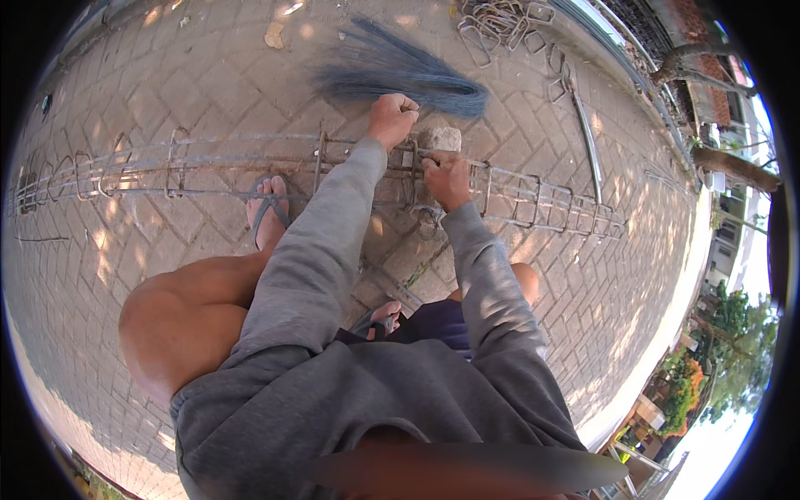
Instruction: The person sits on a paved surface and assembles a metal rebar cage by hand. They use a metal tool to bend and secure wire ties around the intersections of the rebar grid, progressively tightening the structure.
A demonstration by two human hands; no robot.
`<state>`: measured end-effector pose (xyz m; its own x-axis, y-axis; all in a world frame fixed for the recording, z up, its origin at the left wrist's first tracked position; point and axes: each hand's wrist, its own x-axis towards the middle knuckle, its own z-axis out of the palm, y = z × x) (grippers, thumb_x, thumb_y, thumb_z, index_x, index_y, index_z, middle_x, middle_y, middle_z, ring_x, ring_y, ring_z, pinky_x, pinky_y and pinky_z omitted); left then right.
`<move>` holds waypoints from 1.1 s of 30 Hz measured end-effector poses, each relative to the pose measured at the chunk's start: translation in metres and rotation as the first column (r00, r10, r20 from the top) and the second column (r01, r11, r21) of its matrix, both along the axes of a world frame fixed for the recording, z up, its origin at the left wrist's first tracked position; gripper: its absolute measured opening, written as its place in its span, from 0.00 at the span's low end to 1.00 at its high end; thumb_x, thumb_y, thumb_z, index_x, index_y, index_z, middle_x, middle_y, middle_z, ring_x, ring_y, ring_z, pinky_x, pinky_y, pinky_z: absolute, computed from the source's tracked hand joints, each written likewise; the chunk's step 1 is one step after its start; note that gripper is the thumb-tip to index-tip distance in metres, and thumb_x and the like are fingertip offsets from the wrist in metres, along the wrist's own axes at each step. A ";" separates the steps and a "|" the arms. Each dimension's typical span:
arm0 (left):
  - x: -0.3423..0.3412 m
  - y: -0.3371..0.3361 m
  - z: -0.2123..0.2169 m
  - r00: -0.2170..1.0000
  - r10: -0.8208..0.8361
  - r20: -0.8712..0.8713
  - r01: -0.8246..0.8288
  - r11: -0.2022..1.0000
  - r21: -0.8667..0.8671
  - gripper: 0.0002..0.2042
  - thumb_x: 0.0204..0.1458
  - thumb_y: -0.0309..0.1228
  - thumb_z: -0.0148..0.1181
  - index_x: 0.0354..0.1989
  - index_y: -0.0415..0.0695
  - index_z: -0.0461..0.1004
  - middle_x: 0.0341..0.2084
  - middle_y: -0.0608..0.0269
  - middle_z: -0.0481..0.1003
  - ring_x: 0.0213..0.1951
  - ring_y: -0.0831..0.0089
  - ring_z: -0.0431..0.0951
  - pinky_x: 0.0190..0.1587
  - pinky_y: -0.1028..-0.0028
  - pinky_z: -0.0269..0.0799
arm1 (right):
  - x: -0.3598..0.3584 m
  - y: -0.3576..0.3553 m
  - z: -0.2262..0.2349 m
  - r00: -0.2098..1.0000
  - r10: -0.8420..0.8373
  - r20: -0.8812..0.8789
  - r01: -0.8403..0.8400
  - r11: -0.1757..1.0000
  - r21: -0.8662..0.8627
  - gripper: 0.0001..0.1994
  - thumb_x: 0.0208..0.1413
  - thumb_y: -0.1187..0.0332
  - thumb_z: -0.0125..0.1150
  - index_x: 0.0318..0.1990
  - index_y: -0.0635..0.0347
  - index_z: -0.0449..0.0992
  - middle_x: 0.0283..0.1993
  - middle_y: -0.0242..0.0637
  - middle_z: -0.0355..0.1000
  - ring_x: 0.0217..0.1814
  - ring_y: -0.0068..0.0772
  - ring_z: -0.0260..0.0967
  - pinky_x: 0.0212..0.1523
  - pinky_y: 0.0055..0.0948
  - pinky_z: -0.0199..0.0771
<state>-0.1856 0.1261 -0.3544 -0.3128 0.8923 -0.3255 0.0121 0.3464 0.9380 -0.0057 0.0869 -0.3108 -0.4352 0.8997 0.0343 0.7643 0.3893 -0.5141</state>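
Observation:
A long cage of steel rebar runs across the paving in front of me, its bars ringed by square stirrups. My right hand is closed on the cage, its fingers at a bar beside a stirrup. Just beyond the bars, my left hand is curled shut with thumb and fingers together. Whatever it may hold is too small to make out. The near end of a bundle of thin dark tie wire lies on the ground past that hand. A concrete block stands under the cage between my hands.
Loose bent stirrups are piled at the far right. A grey metal bar lies on the pavers nearby. My sandaled left foot is close to the cage's near side. Tree trunks rise along the right edge.

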 end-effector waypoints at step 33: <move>-0.018 -0.016 0.042 0.688 -0.377 -0.620 0.447 0.893 -0.047 0.09 0.51 0.19 0.57 0.38 0.37 0.80 0.42 0.44 0.78 0.51 0.46 0.77 0.53 0.53 0.72 | -0.012 0.005 0.002 0.982 -0.188 -0.032 0.178 0.963 -0.202 0.26 0.53 0.66 0.65 0.59 0.64 0.69 0.46 0.64 0.78 0.50 0.69 0.76 0.52 0.56 0.75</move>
